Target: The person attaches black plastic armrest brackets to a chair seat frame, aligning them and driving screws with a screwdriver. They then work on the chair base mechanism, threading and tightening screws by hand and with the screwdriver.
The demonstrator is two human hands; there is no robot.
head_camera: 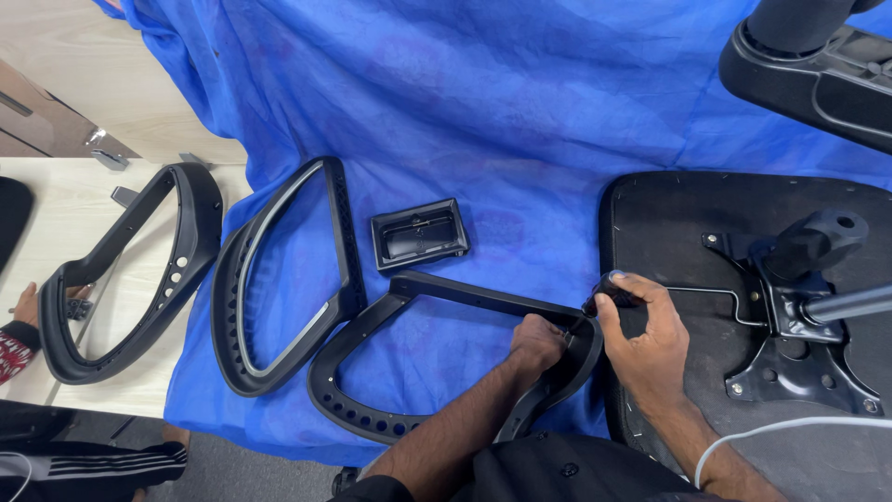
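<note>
**Hands on a black plastic armrest frame**

Hands meet at the right end of a black armrest frame (437, 297), a curved plastic loop with a row of round holes along its lower bend. It lies on a crinkled blue cloth (520, 102), its right end touching the edge of an upturned seat base (669, 214). The left hand (537, 346) is curled into a loose fist on the frame, fingers pressed together. The right hand (646, 335) wraps its fingers round the dark, rounded handle of a tool (609, 296), probably a screwdriver, though its tip is hidden between the hands.

The seat base is flat and matt black, with a bolted steel mechanism (790, 307) and a grey lever. A second loop frame (279, 279) with a pale inner strip and a small rectangular black tray (418, 232) lie on the cloth to the left. A third frame (130, 270) rests on the pale wooden table (56, 200), where another person's hand (26, 305) touches it.
</note>
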